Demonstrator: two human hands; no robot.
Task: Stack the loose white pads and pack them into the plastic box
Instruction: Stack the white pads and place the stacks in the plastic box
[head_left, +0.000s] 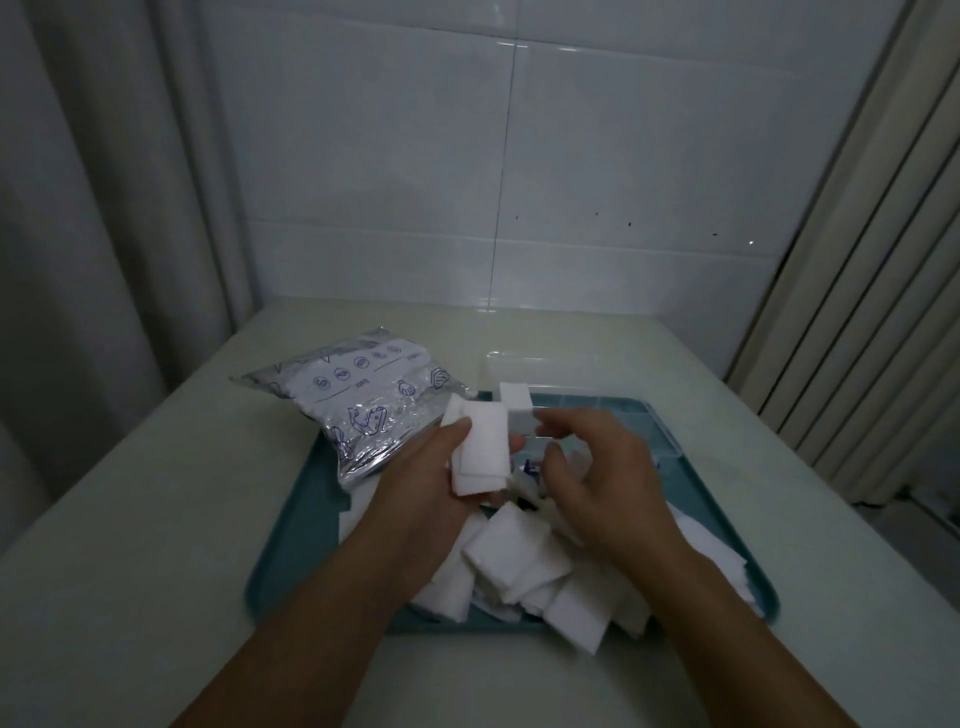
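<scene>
Beside the foil bag (358, 400), the left hand (441, 478) grips a small stack of pads (480, 452) over the tray (291, 545), the right hand (597, 467) pinches one pad (519, 415) just beside it, the loose pads (524, 566) lie heaped below and the plastic box (623, 415) waits behind, so a skewed placement could make the uneven stack slip apart.

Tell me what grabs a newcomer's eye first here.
First, the left hand gripping a small stack of square white pads above the teal plastic tray, with the right hand beside it. Next, the heap of loose white pads on the tray's near side, and the shiny printed plastic bag at far left.
</scene>
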